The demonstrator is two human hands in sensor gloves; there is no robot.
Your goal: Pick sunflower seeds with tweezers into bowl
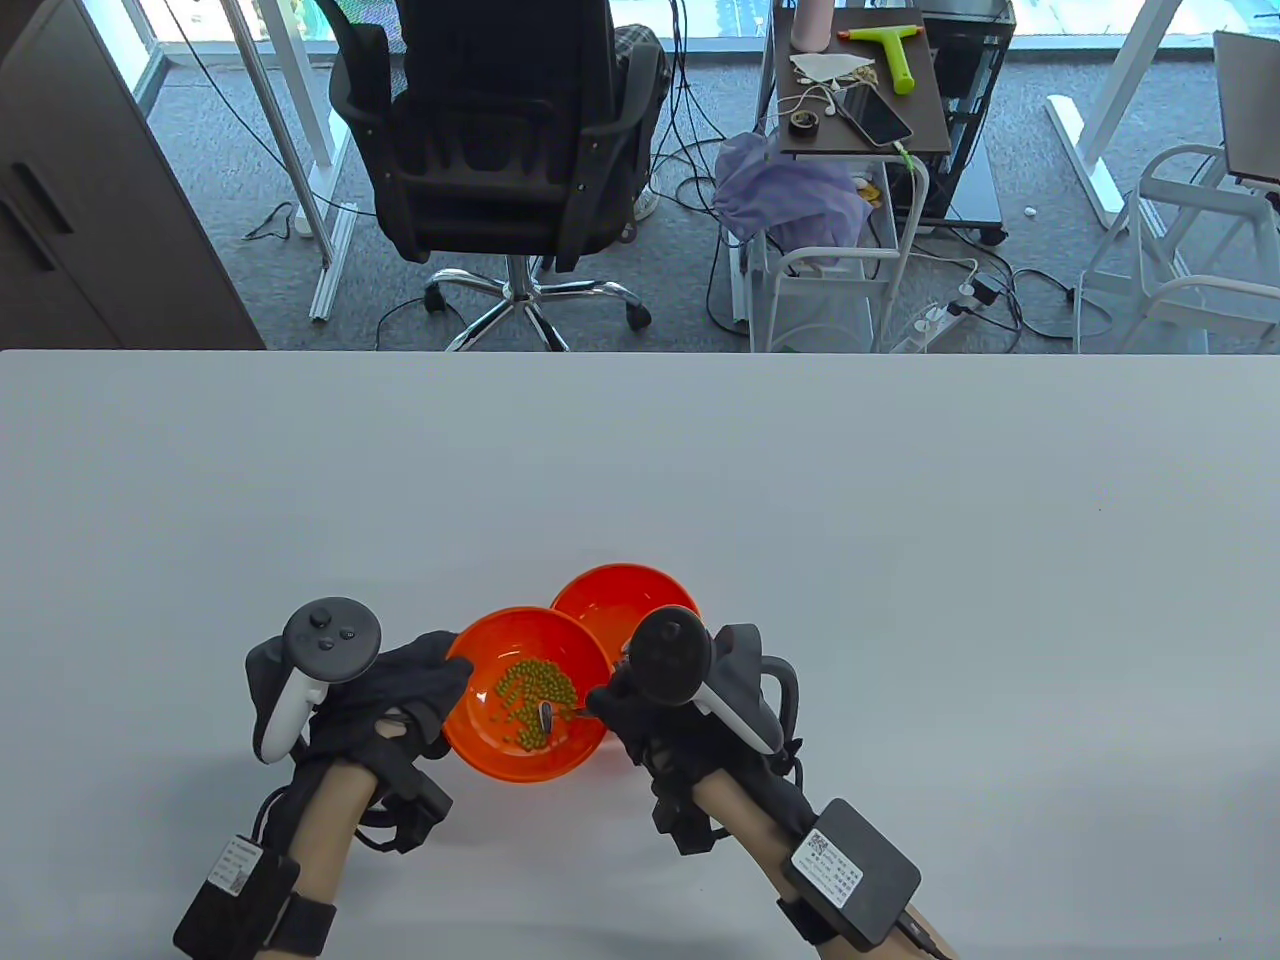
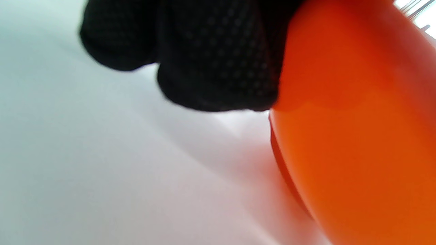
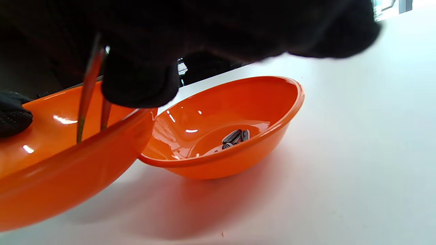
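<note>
Found one dark sunflower seed [image 1: 546,713] low inside the near bowl [image 1: 520,635], at the near edge of the heap of green beans [image 1: 530,688]. Seemed to lie with its long axis pointing roughly toward the far rim of that bowl, though too small to tell for sure.

Met the tips of the tweezers [image 1: 568,712] right at the seed, reaching in over the near bowl's right rim and lying crosswise to the seed. Could not tell whether already pinched or only touched.

Saw the right hand [image 1: 650,730] closed around the tweezers just outside that right rim, clearly the nearer of the two to the seed. Showed, in the right wrist view, both prongs dipping behind the rim.

Saw the left hand [image 1: 400,700] gripping the near bowl at its left rim, fingers [image 2: 218,68] pressed against the outer wall, bowl tipped toward the right hand.

Placed the far bowl [image 1: 610,600] just beyond the near bowl's far-right rim, touching or nearly so, with a few striped seeds [image 3: 235,136] on its bottom. Judged the coming carry as a short lift away over that rim. Rested both bowls on the white table [image 1: 900,550].
</note>
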